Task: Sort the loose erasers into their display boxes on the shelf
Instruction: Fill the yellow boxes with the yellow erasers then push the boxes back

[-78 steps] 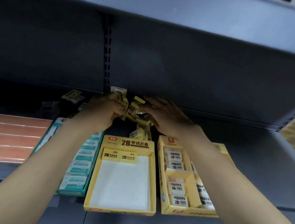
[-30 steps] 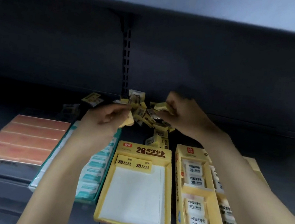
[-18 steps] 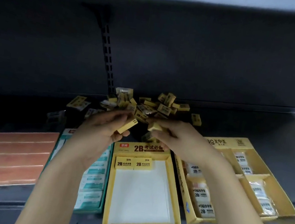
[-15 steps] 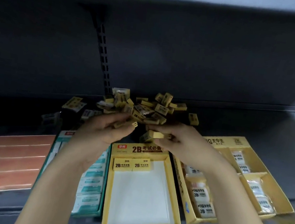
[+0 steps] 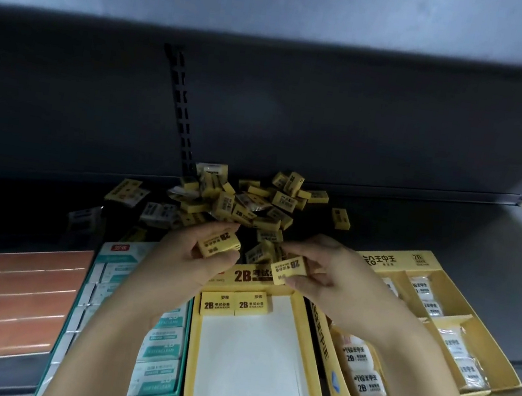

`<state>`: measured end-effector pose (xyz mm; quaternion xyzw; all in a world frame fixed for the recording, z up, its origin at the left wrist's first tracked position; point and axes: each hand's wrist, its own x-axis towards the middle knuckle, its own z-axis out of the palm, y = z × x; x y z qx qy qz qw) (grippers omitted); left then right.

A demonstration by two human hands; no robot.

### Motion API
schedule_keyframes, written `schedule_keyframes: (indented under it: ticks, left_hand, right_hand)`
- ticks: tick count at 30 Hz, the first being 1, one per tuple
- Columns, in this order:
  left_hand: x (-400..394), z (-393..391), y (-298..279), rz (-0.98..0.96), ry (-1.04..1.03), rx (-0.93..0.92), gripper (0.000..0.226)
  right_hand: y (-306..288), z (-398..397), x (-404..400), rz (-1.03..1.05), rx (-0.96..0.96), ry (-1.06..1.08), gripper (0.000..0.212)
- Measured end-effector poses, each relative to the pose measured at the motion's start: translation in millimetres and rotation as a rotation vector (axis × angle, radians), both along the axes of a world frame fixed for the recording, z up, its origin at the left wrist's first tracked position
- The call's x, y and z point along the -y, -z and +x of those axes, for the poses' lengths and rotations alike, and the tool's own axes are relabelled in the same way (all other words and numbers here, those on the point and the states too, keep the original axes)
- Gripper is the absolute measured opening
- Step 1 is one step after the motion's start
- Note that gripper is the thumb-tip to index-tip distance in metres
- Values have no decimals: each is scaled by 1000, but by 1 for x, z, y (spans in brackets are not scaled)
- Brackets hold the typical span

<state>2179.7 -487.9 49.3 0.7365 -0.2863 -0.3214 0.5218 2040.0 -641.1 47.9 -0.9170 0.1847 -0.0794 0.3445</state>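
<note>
Yellow-sleeved erasers, one pinched in your left hand point(image 5: 187, 261) and one in your right hand point(image 5: 335, 282) just behind the middle display box point(image 5: 261, 342), look light, firm and slick, so take each by its long sides.

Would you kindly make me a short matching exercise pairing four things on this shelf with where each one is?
Things:
1. left hand
2. loose eraser pile
3. teal box
4. two placed yellow erasers

Places:
A. at the shelf's back
B. far end of the middle yellow box
C. gripping one yellow eraser
D. left of the middle yellow box

Pairs: 1-C, 2-A, 3-D, 4-B
</note>
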Motion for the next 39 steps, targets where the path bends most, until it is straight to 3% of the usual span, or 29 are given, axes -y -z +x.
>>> schedule_keyframes:
  ticks: [8,11,19,24,32,35,39]
  left_hand:
    - [-1,2,12,-66,-266,-27,19]
    - [-4,1,11,-91,-258,-11,24]
    - [-12,2,10,-103,-240,-209,34]
    - [-20,-2,3,-71,-189,-137,25]
    - [-18,-10,1,24,-190,-27,11]
    - [-22,-14,1,60,-139,-50,14]
    - [-24,-24,2,188,-3,104,26]
  right_hand:
    - [1,-3,-5,36,16,40,34]
    - [0,-3,-9,42,39,27,35]
    - [-11,0,-13,-53,112,21,30]
    - [-17,3,-15,-135,-67,-80,35]
    - [-32,24,-18,-205,-253,-166,18]
    - [-34,31,-18,-245,-344,-189,26]
    - [-35,41,-19,-272,-486,-232,29]
